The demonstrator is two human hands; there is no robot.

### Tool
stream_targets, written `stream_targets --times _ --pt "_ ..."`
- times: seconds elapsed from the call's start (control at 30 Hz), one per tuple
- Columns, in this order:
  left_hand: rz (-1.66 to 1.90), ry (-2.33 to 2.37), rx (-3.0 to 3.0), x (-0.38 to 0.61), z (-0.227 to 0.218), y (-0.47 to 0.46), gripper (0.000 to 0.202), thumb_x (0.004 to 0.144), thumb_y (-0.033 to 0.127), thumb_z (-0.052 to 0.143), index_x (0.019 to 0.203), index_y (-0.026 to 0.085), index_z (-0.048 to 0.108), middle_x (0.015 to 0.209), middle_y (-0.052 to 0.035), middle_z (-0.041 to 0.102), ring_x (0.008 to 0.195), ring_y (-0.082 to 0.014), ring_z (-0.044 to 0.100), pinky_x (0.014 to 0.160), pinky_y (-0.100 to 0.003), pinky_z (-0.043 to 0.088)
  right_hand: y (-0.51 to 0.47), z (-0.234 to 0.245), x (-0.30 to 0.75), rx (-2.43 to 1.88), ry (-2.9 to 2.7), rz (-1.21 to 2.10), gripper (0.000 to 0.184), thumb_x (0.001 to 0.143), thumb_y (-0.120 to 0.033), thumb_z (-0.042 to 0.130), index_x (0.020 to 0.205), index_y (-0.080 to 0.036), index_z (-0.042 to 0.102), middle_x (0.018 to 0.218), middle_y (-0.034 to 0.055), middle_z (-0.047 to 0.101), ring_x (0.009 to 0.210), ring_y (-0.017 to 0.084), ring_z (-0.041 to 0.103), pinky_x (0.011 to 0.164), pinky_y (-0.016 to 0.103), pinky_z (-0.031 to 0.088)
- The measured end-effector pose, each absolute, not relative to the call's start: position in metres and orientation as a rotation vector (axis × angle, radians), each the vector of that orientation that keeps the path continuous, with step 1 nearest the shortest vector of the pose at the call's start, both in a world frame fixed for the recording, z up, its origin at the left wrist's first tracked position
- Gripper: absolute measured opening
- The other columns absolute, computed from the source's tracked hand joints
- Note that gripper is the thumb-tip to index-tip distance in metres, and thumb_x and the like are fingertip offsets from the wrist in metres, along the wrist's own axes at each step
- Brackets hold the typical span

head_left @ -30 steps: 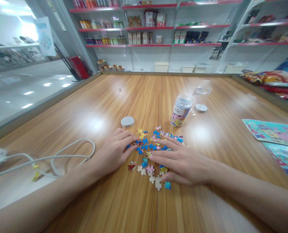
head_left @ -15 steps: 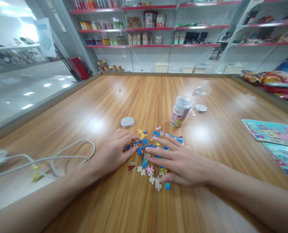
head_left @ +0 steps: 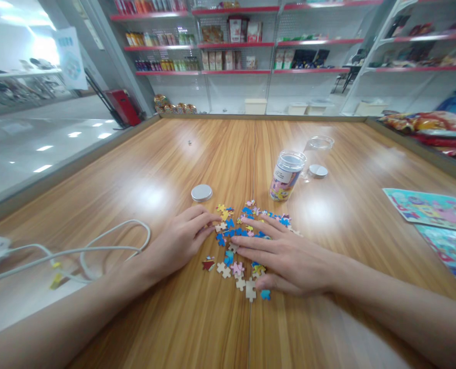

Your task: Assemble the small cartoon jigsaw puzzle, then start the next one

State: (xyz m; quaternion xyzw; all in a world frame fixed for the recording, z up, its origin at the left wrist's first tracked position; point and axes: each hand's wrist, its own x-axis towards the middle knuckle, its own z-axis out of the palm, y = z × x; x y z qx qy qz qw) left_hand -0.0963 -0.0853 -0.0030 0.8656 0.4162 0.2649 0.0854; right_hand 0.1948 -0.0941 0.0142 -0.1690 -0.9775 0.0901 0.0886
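Observation:
A pile of small coloured jigsaw pieces (head_left: 247, 220) lies on the wooden table (head_left: 174, 164) in front of me. My left hand (head_left: 178, 241) rests flat at the pile's left edge, fingers stretched out and fingertips on the pieces. My right hand (head_left: 285, 259) lies flat over the pile's right side, fingers spread and pointing left. Several loose pieces (head_left: 247, 289) sit just below my right thumb. Neither hand grips anything. A clear plastic jar (head_left: 286, 176) with a printed label stands open just behind the pile.
A round silver lid (head_left: 202, 192) lies behind my left hand, another lid (head_left: 317, 171) and a clear cup (head_left: 320, 143) near the jar. A white cable (head_left: 97, 246) loops at the left. Printed puzzle sheets (head_left: 431, 210) lie at the right. Snack bags (head_left: 435, 128) and store shelves stand beyond.
My left hand's fingers have shifted slightly back and up along the pile's left edge. My right hand's fingers have slid a little left over the pieces. A few pieces moved.

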Motion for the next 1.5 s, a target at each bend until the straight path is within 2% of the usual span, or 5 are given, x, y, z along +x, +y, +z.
stream_targets --times 0.37,0.67,1.0,1.3,1.5 --pt "0.856 1.21 2.733 -0.101 -0.003 -0.081 0.025 0.093 0.01 0.057 0.104 0.022 0.076 0.105 -0.0057 0.07 0.102 -0.0209 0.059 0.091 -0.039 0.051 -0.093 0.017 0.194 -0.477 -2.89 0.307 0.046 0.102 -0.053 0.044 0.139 -0.028 0.057 0.151 0.0013 0.051 0.149 0.03 0.028 0.124 0.057 0.014" --pt "0.8 1.28 2.683 -0.094 -0.001 -0.082 0.013 0.094 0.03 0.066 0.098 0.023 0.075 0.106 -0.0048 0.07 0.102 -0.0217 0.056 0.093 -0.042 0.047 -0.093 0.013 0.194 -0.441 -2.826 0.244 0.047 0.099 -0.051 0.052 0.135 -0.022 0.06 0.145 0.0078 0.056 0.143 0.03 0.037 0.123 0.057 0.021" --pt "0.823 1.276 2.606 -0.093 0.005 -0.084 0.007 0.092 0.026 0.068 0.089 0.021 0.07 0.103 -0.0037 0.069 0.102 -0.0213 0.054 0.092 -0.04 0.046 -0.094 0.015 0.194 -0.44 -2.845 0.222 0.046 0.1 -0.05 0.051 0.132 -0.019 0.061 0.139 0.0103 0.059 0.143 0.029 0.038 0.122 0.056 0.022" --pt "0.833 1.201 2.737 -0.095 0.008 -0.084 0.01 0.092 0.021 0.066 0.089 0.023 0.075 0.112 -0.0056 0.068 0.107 -0.0232 0.053 0.094 -0.043 0.046 -0.094 0.016 0.195 -0.433 -2.827 0.24 0.043 0.1 -0.045 0.052 0.133 -0.019 0.061 0.141 0.0101 0.058 0.142 0.028 0.04 0.122 0.056 0.023" --pt "0.696 1.021 2.804 -0.093 0.009 -0.088 0.023 0.091 0.022 0.066 0.112 0.026 0.073 0.123 -0.0039 0.068 0.113 -0.0248 0.05 0.102 -0.046 0.045 -0.094 0.015 0.195 -0.434 -2.811 0.252 0.042 0.1 -0.044 0.053 0.131 -0.018 0.061 0.135 0.0127 0.061 0.14 0.027 0.043 0.12 0.055 0.027"
